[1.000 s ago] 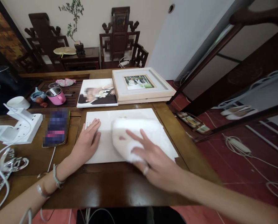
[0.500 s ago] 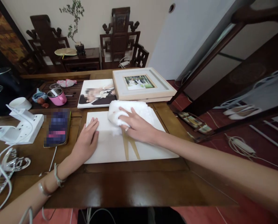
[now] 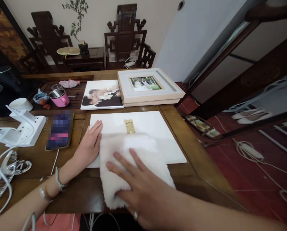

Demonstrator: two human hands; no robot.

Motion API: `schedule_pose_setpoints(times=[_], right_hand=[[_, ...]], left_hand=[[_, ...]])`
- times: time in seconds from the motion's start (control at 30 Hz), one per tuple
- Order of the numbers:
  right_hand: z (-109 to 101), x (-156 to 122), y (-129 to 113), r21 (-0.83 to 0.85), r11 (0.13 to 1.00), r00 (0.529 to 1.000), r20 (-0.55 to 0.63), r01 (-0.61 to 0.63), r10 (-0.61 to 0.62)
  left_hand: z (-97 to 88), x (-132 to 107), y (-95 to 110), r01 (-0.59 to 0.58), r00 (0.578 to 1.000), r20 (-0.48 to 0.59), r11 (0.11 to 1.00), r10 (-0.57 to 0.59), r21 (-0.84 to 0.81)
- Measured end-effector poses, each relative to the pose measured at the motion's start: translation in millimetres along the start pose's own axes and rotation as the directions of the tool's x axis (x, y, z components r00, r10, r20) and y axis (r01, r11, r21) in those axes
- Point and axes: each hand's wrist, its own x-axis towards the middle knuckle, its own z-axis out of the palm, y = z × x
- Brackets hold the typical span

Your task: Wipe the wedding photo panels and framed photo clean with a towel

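Observation:
A white board, the back of a frame with a small tan stand piece, lies flat on the wooden table. My left hand rests flat on the board's left edge, fingers stretched out. My right hand lies flat with spread fingers on a fluffy white cloth, pressing it over the board's near edge and the table in front of it.
Behind the board lie a photo print and a framed picture. To the left are a phone, a white power strip, a pink mug and loose cables. Carved chairs stand at the back.
My right hand has drawn the cloth from the board's far edge back toward me to its near edge. The tan stand piece is now uncovered. My left hand has stayed put.

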Motion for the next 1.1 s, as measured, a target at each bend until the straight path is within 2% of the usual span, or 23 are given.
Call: schedule_pose_setpoints(times=[0.07, 0.17, 0.27, 0.33, 0.43, 0.57, 0.63, 0.73, 0.83, 0.93, 1.03, 1.1], right_hand=[[-11, 11, 14, -0.024, 0.998, 0.998, 0.028, -0.05, 0.05], [-32, 36, 48, -0.129, 0.983, 0.986, 0.079, -0.133, 0.144], [-47, 59, 78, -0.246, 0.957, 0.986, 0.029, -0.152, 0.164], [-47, 66, 88, -0.288, 0.942, 0.984, -0.004, -0.172, 0.178], [-36, 60, 80, -0.283, 0.948, 0.987, 0.02, -0.145, 0.157], [-15, 29, 37, -0.178, 0.982, 0.998, -0.021, -0.058, 0.055], [-9, 13, 13, -0.107, 0.994, 1.0, -0.002, -0.01, 0.01], [-9, -3, -4, -0.031, 0.999, 0.999, 0.037, 0.014, -0.013], [-16, -2, 9, -0.029, 0.999, 1.0, -0.006, -0.017, 0.017], [-24, 19, 38, -0.098, 0.989, 0.994, -0.024, -0.11, 0.108], [-30, 53, 58, -0.165, 0.958, 0.972, -0.033, -0.235, 0.233], [-31, 74, 61, -0.201, 0.938, 0.959, -0.054, -0.282, 0.277]], left_hand=[[1.0, 0, -2, -0.012, 1.0, -0.011, 1.0, 0.012, -0.002], [2.6, -1, -4, -0.025, 1.0, -0.016, 1.0, 0.025, 0.002], [2.7, -1, -4, -0.026, 1.0, -0.018, 1.0, 0.026, 0.001], [1.9, 0, -3, -0.024, 1.0, -0.015, 1.0, 0.024, 0.005], [0.3, 0, -2, -0.023, 1.0, -0.004, 1.0, 0.023, 0.013], [-1.0, 0, -1, -0.003, 0.999, 0.041, 1.0, 0.002, 0.026], [-0.7, -1, -2, -0.012, 0.999, 0.042, 1.0, 0.011, 0.023], [0.5, -2, -2, -0.021, 0.999, 0.027, 1.0, 0.021, 0.007], [1.1, -1, -1, -0.01, 1.0, 0.02, 1.0, 0.01, -0.005], [-1.7, 1, 3, 0.023, 0.999, -0.026, 0.999, -0.024, -0.049], [-8.0, 4, 6, 0.063, 0.984, -0.155, 0.983, -0.09, -0.174], [-11.7, 6, 8, 0.094, 0.954, -0.243, 0.946, -0.174, -0.31]])
